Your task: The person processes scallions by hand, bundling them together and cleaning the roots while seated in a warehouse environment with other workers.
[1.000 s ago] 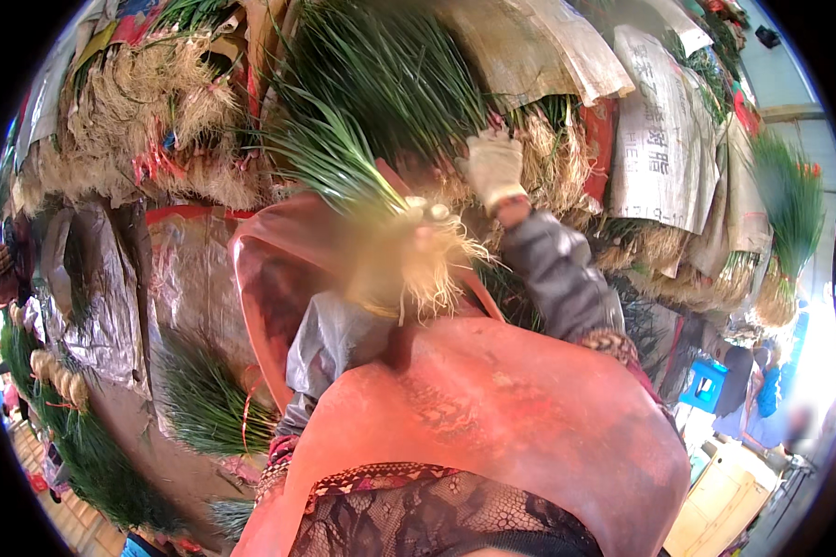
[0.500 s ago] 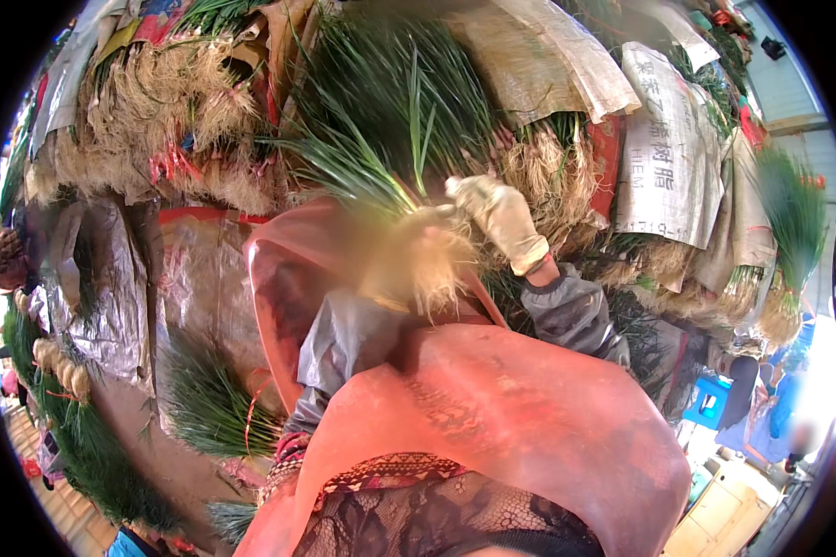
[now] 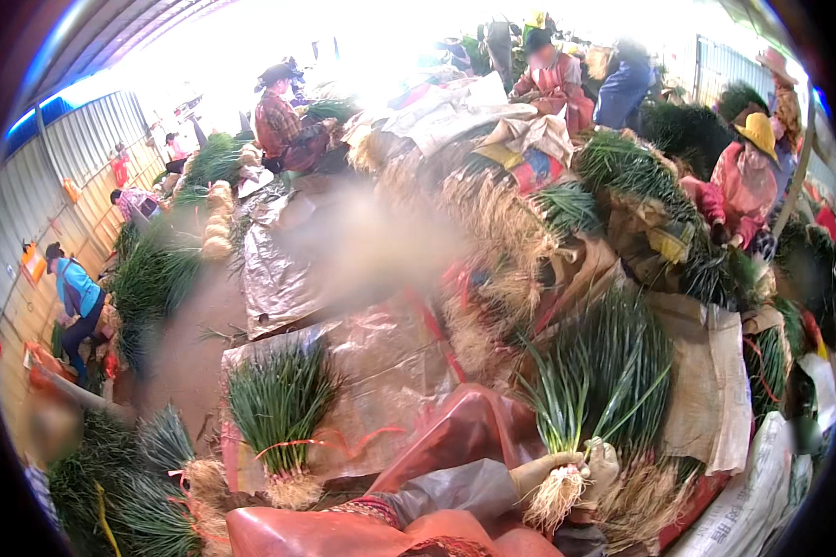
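At the lower right, a small bunch of green onions [image 3: 564,408] stands with its leaves up and its pale roots hanging down. My gloved left hand [image 3: 537,472] is closed round the stems from the left. On the other side, my gloved right hand [image 3: 602,467] has its fingers curled against the same stems. Just behind my hands lies a bigger heap of green onions [image 3: 627,362] on sacking. A tied bundle of green onions [image 3: 283,404] rests on a plastic sheet [image 3: 385,362] to the left, a red tie beside it.
Long rows of rooted onions [image 3: 492,209] under sacks [image 3: 706,371] spread ahead and right. More bundles [image 3: 167,501] lie at the lower left, beside a brown floor strip [image 3: 190,334]. Other people [image 3: 288,121] work farther off. A blurred smudge covers the middle.
My view has swung up and to the left, bringing the shed and other people into sight. My hands and the bunch now appear at the lower right, still together.
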`<control>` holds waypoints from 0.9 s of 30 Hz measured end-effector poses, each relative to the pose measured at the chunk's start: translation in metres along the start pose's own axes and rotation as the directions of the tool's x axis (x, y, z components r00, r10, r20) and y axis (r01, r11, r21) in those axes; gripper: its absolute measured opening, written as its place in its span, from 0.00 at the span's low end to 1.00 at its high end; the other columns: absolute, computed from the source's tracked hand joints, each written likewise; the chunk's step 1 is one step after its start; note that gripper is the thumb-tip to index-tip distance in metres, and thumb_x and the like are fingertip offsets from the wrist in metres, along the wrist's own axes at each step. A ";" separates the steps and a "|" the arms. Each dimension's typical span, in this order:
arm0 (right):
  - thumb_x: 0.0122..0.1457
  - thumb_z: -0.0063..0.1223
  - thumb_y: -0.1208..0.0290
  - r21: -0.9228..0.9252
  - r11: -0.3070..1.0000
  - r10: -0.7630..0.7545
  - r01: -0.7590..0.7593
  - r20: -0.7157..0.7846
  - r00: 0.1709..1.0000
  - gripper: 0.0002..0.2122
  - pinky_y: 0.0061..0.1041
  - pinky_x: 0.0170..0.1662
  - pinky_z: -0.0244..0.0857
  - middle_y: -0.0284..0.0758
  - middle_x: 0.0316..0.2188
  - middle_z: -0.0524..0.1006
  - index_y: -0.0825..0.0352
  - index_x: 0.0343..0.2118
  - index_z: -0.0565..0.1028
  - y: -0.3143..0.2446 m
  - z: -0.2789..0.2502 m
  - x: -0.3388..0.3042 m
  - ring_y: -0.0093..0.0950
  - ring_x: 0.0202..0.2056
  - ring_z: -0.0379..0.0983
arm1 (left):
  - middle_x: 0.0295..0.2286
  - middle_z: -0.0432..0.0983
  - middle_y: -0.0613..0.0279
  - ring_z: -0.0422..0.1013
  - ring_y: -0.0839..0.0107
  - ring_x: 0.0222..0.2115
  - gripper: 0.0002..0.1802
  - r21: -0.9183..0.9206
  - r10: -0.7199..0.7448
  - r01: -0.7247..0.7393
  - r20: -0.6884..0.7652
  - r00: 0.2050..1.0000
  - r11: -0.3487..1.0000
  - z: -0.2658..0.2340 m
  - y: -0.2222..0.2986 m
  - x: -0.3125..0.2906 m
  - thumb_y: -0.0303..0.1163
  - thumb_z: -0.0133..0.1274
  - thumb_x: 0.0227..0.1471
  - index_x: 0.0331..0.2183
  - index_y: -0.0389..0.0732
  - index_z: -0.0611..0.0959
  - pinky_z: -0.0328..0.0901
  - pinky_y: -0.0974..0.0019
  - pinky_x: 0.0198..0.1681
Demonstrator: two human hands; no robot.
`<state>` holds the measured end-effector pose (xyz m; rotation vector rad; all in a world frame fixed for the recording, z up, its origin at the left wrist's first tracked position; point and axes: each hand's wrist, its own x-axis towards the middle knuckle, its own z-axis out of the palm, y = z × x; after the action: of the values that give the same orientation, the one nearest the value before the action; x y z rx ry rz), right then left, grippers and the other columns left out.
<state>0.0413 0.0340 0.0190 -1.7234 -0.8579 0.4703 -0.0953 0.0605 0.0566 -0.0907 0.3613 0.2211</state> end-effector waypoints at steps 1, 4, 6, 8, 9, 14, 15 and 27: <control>0.60 0.46 0.69 0.059 0.998 0.014 -0.012 -0.035 0.999 0.11 0.32 0.28 0.64 0.40 0.22 0.75 0.70 0.29 0.77 0.006 0.007 0.008 0.32 0.24 0.72 | 0.21 0.78 0.63 0.73 0.72 0.19 0.12 -0.002 0.049 -0.049 -0.007 0.999 0.999 0.011 0.001 -0.005 0.39 0.52 0.55 0.29 0.40 0.80 0.70 0.69 0.23; 0.62 0.45 0.61 -0.119 0.982 0.138 -0.150 -0.102 0.985 0.15 0.34 0.33 0.68 0.43 0.26 0.77 0.68 0.34 0.79 -0.005 0.015 0.005 0.34 0.28 0.74 | 0.22 0.77 0.65 0.73 0.75 0.21 0.11 0.025 -0.040 0.035 0.281 0.959 0.999 -0.019 0.005 0.000 0.38 0.52 0.55 0.30 0.40 0.79 0.69 0.72 0.24; 0.62 0.44 0.60 -0.352 0.934 0.071 -0.057 0.028 0.997 0.16 0.35 0.34 0.67 0.43 0.25 0.77 0.69 0.34 0.78 0.039 -0.007 0.007 0.36 0.27 0.74 | 0.23 0.77 0.65 0.73 0.76 0.23 0.12 0.250 0.302 -0.351 0.213 0.929 0.903 0.024 -0.018 -0.017 0.38 0.51 0.56 0.31 0.39 0.79 0.69 0.73 0.25; 0.62 0.43 0.59 -0.620 0.700 0.052 0.354 0.539 0.840 0.17 0.36 0.35 0.66 0.43 0.25 0.77 0.71 0.34 0.77 0.112 -0.044 0.006 0.38 0.27 0.74 | 0.26 0.78 0.62 0.74 0.73 0.24 0.13 0.173 0.205 -0.244 0.217 0.954 0.954 0.012 -0.004 -0.020 0.38 0.52 0.55 0.36 0.37 0.79 0.71 0.71 0.28; 0.62 0.43 0.59 -0.642 0.594 0.170 0.484 0.688 0.705 0.18 0.36 0.35 0.66 0.43 0.24 0.76 0.72 0.35 0.77 0.141 -0.070 0.004 0.39 0.27 0.74 | 0.26 0.78 0.62 0.74 0.73 0.24 0.13 0.179 0.146 -0.187 0.219 0.965 0.966 0.015 0.000 -0.009 0.38 0.52 0.55 0.37 0.37 0.79 0.71 0.71 0.28; 0.62 0.49 0.61 -0.235 0.969 -0.062 0.074 0.057 0.996 0.17 0.26 0.42 0.69 0.40 0.37 0.80 0.71 0.45 0.75 0.041 -0.099 -0.045 0.30 0.38 0.75 | 0.28 0.79 0.61 0.75 0.70 0.25 0.14 0.144 0.165 -0.181 0.111 0.980 0.973 0.001 0.007 0.008 0.37 0.53 0.54 0.38 0.37 0.79 0.72 0.68 0.28; 0.64 0.46 0.60 -0.140 0.987 -0.079 0.085 0.044 0.996 0.19 0.27 0.48 0.65 0.40 0.43 0.76 0.71 0.49 0.72 -0.017 -0.092 -0.055 0.31 0.45 0.71 | 0.28 0.79 0.62 0.75 0.70 0.25 0.14 0.124 0.121 -0.131 0.085 0.989 0.984 -0.018 0.002 0.023 0.37 0.53 0.54 0.38 0.38 0.79 0.72 0.67 0.28; 0.66 0.30 0.57 -0.202 0.821 -0.527 0.534 0.090 0.845 0.25 0.37 0.53 0.58 0.46 0.46 0.71 0.74 0.53 0.67 -0.070 -0.023 -0.043 0.40 0.48 0.66 | 0.24 0.77 0.62 0.74 0.76 0.23 0.07 0.036 0.083 -0.091 0.177 0.981 0.995 0.018 -0.016 0.017 0.34 0.53 0.55 0.34 0.42 0.79 0.71 0.75 0.25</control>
<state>0.0069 -0.0034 0.0874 -1.5788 -1.4023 0.0198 -0.0701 0.0501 0.0678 -0.0119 0.1945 0.3054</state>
